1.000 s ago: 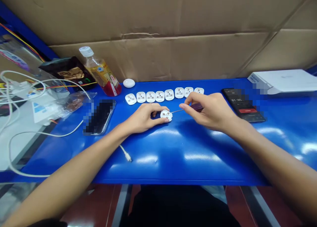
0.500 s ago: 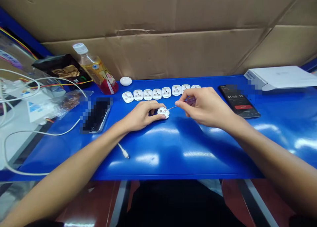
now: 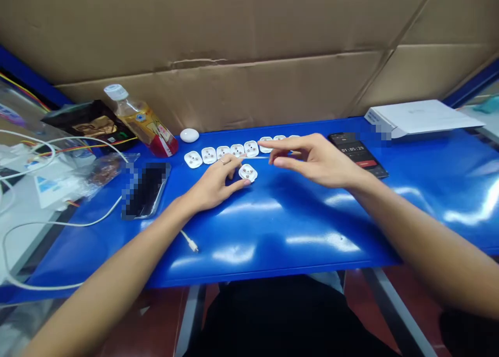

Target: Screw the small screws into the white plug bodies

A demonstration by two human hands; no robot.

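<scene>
A small white rounded-square plastic piece [image 3: 248, 172] with metal screws faces up near the middle of the blue table. My left hand [image 3: 214, 184] curls around its left side, the thumb on its lower edge and the index finger lifted apart from it. Above and right of the piece, my right hand [image 3: 312, 162] holds a thin metal tool [image 3: 258, 157] pointing left; its grip end is hidden by the fingers. The right index finger stretches out towards a row of similar white pieces [image 3: 209, 155], partly covering the row's right end.
A tilted drink bottle [image 3: 146, 126], a white oval object [image 3: 189, 135] and a phone [image 3: 147, 190] are at the left. Right of my hands lie a phone showing a timer [image 3: 356, 151] and a white box [image 3: 421, 115]. A white cable plug [image 3: 192, 244] lies near the front.
The tool has moved up off the white piece, and my right index finger has straightened. My left index finger has lifted, and the piece has turned slightly. The whole view has shifted a little.
</scene>
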